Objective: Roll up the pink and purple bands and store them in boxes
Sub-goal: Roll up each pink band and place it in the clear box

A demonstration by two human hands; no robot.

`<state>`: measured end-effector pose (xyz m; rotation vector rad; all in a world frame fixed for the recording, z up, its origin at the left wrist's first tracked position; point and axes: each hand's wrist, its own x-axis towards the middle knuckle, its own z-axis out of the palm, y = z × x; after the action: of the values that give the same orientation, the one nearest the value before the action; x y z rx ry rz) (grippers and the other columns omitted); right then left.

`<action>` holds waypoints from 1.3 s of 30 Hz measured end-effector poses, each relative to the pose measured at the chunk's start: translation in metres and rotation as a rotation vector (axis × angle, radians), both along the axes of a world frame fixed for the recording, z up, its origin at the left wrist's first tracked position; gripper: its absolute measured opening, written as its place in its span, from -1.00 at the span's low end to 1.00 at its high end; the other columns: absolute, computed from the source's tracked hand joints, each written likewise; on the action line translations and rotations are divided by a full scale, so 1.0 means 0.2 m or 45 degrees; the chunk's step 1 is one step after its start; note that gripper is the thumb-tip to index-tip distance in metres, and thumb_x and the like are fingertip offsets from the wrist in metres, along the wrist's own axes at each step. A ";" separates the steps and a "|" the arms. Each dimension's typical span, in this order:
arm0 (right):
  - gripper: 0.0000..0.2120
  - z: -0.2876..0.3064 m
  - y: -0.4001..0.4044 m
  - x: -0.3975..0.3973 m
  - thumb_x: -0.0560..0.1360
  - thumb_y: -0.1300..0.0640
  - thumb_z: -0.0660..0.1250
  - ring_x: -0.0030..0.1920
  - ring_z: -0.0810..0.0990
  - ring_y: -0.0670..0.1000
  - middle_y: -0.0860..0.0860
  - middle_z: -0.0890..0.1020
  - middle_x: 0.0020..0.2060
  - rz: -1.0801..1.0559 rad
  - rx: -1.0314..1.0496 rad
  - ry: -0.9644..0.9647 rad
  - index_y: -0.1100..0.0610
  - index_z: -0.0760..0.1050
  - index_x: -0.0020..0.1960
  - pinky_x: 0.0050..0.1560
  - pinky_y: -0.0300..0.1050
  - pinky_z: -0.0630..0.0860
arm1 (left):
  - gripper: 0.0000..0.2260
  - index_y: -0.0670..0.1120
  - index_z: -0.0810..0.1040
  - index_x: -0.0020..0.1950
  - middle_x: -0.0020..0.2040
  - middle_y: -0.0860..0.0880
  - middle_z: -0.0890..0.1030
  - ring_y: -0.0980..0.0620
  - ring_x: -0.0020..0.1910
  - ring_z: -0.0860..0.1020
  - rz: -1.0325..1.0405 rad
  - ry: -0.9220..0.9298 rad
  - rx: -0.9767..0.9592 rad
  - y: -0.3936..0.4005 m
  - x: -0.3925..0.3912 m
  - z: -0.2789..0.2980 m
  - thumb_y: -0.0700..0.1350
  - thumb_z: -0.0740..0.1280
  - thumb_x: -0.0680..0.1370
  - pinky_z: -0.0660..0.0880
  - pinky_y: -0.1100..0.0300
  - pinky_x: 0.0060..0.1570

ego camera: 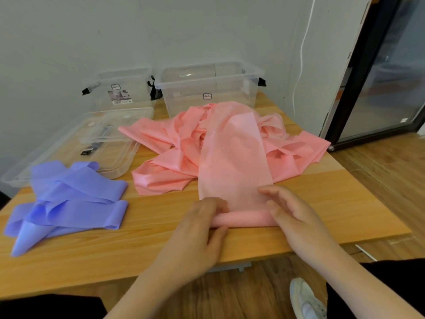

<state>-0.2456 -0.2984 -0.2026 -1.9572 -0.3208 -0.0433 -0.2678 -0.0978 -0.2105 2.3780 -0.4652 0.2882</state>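
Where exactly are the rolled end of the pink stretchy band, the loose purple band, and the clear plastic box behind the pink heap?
pink band roll (246,221), head view, middle of the roll.
purple band (78,187), head view, top fold.
clear plastic box (207,87), head view, front rim.

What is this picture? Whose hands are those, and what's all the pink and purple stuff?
A camera worn on a person's head took it, so you look down at their own hands. The left hand and right hand are rolling the near end of a pink band into a roll on a wooden table. More pink bands lie heaped behind it. Purple bands lie loose at the left. At the back stand two clear boxes, open, with their lids lying flat nearby.
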 end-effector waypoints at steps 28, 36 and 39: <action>-0.82 -0.01 -0.10 0.04 0.45 0.17 0.36 0.02 0.44 -0.26 -0.28 0.53 -0.12 0.136 -0.546 -0.347 -0.10 0.54 -0.05 -0.01 -0.46 0.30 | -0.80 0.01 0.63 -0.05 -0.15 0.23 0.57 0.33 -0.12 0.49 0.171 -0.068 0.000 0.07 0.01 0.01 0.01 0.27 0.42 0.32 0.57 -0.12; -0.84 -0.03 -0.09 0.05 0.43 0.07 0.39 0.00 0.42 -0.24 -0.22 0.45 -0.11 0.001 -0.531 -0.347 -0.06 0.60 0.00 -0.02 -0.48 0.27 | -0.66 0.02 0.66 0.01 -0.08 0.13 0.49 0.22 -0.10 0.37 0.188 -0.154 0.192 0.07 -0.02 -0.02 0.13 0.18 0.45 0.36 0.36 -0.12; -0.73 0.00 -0.11 0.04 0.36 0.04 0.45 0.03 0.40 -0.30 -0.30 0.47 -0.10 0.124 -0.554 -0.291 -0.21 0.45 -0.03 -0.02 -0.50 0.27 | -0.64 0.07 0.59 0.11 -0.09 0.24 0.50 0.24 -0.05 0.45 0.110 -0.101 0.139 0.09 -0.02 -0.01 0.17 0.23 0.41 0.36 0.44 -0.04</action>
<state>-0.2384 -0.3199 -0.2019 -2.3693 -0.6170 -0.1447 -0.2725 -0.0794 -0.2116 2.5042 -0.4249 0.4075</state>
